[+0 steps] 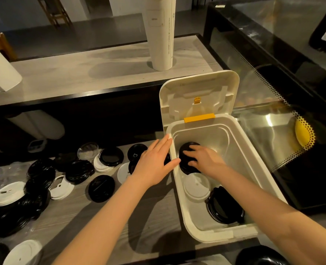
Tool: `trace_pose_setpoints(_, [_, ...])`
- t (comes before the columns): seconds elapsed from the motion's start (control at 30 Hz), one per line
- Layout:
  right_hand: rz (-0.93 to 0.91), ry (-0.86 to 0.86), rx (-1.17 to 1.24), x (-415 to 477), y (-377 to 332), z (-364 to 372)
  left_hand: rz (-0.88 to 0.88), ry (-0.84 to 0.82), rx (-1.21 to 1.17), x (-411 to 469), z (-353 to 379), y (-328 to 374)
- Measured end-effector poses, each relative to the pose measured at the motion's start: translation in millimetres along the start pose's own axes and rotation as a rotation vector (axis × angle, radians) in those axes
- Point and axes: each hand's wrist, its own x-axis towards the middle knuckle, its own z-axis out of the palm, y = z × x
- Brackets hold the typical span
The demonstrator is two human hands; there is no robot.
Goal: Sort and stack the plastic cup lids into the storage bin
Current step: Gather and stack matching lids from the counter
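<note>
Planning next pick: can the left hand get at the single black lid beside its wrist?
Likely yes. The left hand is open and empty, and that black lid lies flat on the counter, uncovered, nothing between them.

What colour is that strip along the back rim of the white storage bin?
Yellow; the strip shows best in the head view.
</note>
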Motion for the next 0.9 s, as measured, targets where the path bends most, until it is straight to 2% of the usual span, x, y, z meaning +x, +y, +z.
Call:
trace_pose_setpoints(0.13, [-0.026,-0.088,-0.361,-2,-14,17,-0.005,0.000,-0.001,0,3,-2])
trace_pose_setpoints(0.23, [-0.050,-0.094,-0.465,-4,-15,23,-0.006,0.011,-0.010,0,4,-2])
trace_pose_setpoints(0.4, [-0.040,0.001,-0.281,-7,-23,8,-0.108,0.043,-0.026,-12,7,-29])
trace_pose_setpoints(0.47, [-0.048,0.143,-0.191,-10,-29,-2,-0.180,0.032,-0.010,-20,9,-50])
trace_pose_setpoints(0.6, [0.065,0.377,0.012,-13,-50,-28,-0.333,0.051,-0.025,-33,12,-96])
trace_pose_setpoints(0.73, [-0.089,0.599,0.111,-11,-91,-43,-0.447,0.059,-0.084,-42,12,-137])
trace_pose_setpoints(0.8, [-0.150,0.592,0.130,-5,-114,-39,-0.485,0.048,-0.101,-49,12,-155])
trace_pose_setpoints(0.9, [-0.171,0.452,0.141,13,-142,-18,-0.550,-0.005,-0.127,-65,16,-179])
